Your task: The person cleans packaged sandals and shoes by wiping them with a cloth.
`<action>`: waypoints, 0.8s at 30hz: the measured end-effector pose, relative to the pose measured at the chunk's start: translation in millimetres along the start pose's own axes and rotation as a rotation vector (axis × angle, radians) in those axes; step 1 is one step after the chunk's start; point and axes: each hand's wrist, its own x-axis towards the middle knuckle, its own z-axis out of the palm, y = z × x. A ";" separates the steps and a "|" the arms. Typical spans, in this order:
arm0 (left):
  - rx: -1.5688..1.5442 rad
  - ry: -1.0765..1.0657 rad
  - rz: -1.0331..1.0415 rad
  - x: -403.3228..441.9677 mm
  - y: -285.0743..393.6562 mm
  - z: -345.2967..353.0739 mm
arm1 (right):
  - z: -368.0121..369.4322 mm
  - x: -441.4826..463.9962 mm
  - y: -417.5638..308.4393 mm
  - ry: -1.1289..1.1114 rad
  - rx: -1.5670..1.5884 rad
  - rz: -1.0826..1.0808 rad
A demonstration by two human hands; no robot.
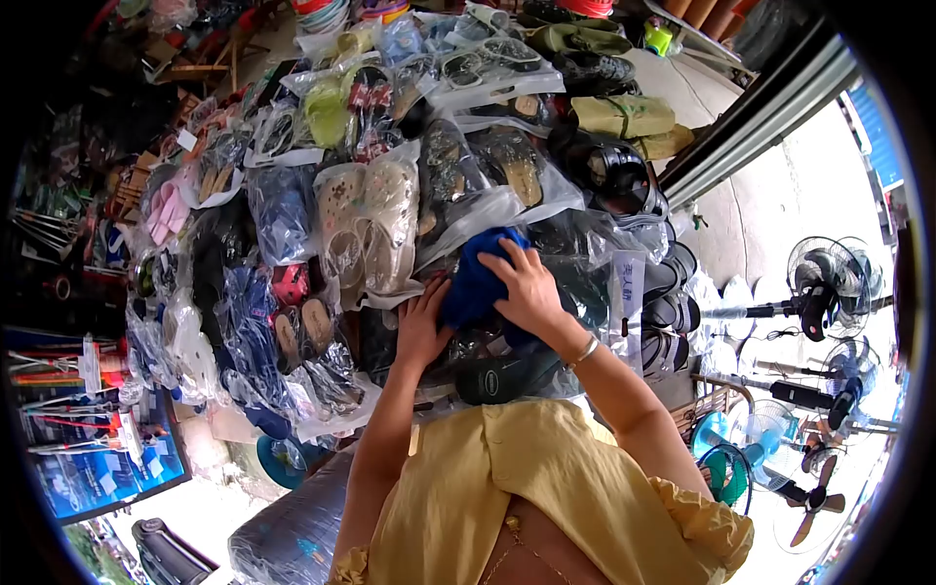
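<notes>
A bunched blue cloth lies on the plastic-wrapped footwear in front of me. My right hand grips it from above, fingers bent over its right side. My left hand rests at the cloth's left edge, fingers stretched out on the plastic. Just beyond it are beige clogs in a clear bag. Between my forearms sits a dark shoe with a small oval mark. Past the cloth, bagged sandals with tan insoles lie side by side. The cloth's underside is hidden.
Bagged shoes cover the stand on all sides. A white sign with blue characters stands right of my right hand, beside black slippers. Several fans stand at the far right. A blue display is at lower left.
</notes>
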 end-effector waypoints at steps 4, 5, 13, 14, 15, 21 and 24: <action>-0.008 0.084 0.021 4.3 -9.5 13.0 | -45.6 15.8 -9.8 0.144 0.011 0.018; -0.011 0.086 0.023 4.2 -5.9 10.3 | -53.4 10.3 -11.0 0.183 0.001 0.000; 0.005 0.035 0.030 5.0 -7.0 5.4 | -4.5 1.6 11.2 0.042 0.092 0.084; 0.010 0.033 0.036 4.3 -8.3 8.2 | -6.1 11.5 13.5 0.158 0.147 0.070; 0.005 0.073 0.039 2.3 -11.0 14.8 | -17.3 13.4 9.2 0.185 0.155 0.085; 0.007 0.037 0.008 5.5 -6.5 4.8 | -11.0 -29.8 -6.6 -0.078 0.080 -0.124; -0.014 0.047 0.009 9.8 -6.9 6.6 | 0.5 -14.8 -0.6 -0.012 0.057 -0.074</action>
